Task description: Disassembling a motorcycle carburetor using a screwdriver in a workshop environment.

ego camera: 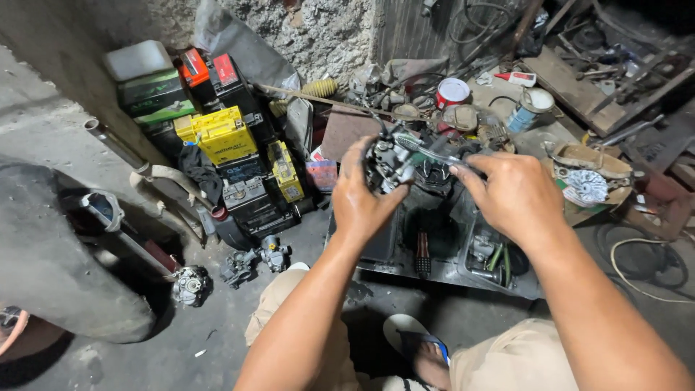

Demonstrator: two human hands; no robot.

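Carburetor [391,163] gripped in left hand [360,199] — right hand [515,195] beside, touching.

Yellow battery [223,132], red-lidded tin [452,92], loose carburettors [250,263]

Our left hand [360,199] covers the near side of the carburetor [391,163], so we cannot tell how the fingers grip it. The tip of the tool under our right hand [512,197] is lost in blur. A tyre [51,253] is cut off by the left edge.
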